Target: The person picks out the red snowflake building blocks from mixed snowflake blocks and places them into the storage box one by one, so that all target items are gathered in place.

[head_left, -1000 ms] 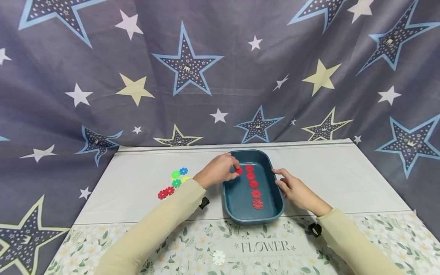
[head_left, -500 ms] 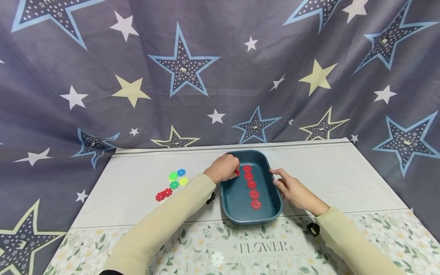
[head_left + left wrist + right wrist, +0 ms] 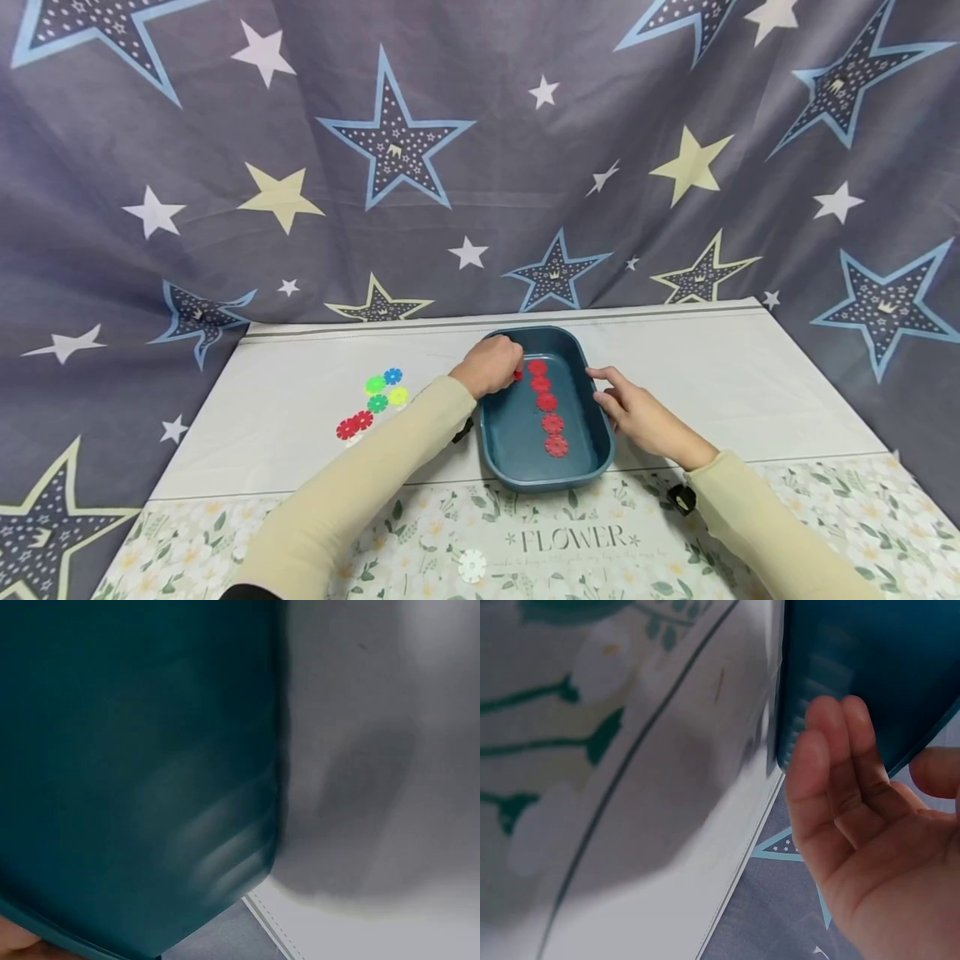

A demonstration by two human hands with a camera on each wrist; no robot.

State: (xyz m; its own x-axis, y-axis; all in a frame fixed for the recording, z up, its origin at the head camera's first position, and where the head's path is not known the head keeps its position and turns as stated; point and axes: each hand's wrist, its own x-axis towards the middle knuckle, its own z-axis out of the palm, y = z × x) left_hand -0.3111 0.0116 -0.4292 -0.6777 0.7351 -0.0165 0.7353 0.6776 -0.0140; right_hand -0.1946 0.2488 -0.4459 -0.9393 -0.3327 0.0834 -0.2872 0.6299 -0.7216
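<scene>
A dark teal tray (image 3: 547, 485) stands on the table with several red toy snowflake discs (image 3: 547, 402) in a column on its floor. My left hand (image 3: 491, 367) reaches over the far left rim and pinches another red snowflake disc, mostly hidden by the fingers. In the left wrist view, the tray's outer wall (image 3: 150, 750) covers most of that hand; only a bit of skin shows at lower left. My right hand (image 3: 637, 417) touches the tray's right side. In the right wrist view its fingers (image 3: 840, 765) lie fairly straight along the outer wall.
Left of the tray lie loose snowflake discs: blue (image 3: 393, 377), light green (image 3: 375, 384), yellow (image 3: 398, 395), green (image 3: 377, 403) and red (image 3: 355, 424). A white disc (image 3: 472, 566) lies on the flowered cloth in front. A star-patterned curtain (image 3: 420, 208) hangs behind the table.
Inside the tray, my left hand has turned and shifted slightly right, so its red disc is now mostly covered. The right hand stays at the tray's side. The head view has shifted slightly.
</scene>
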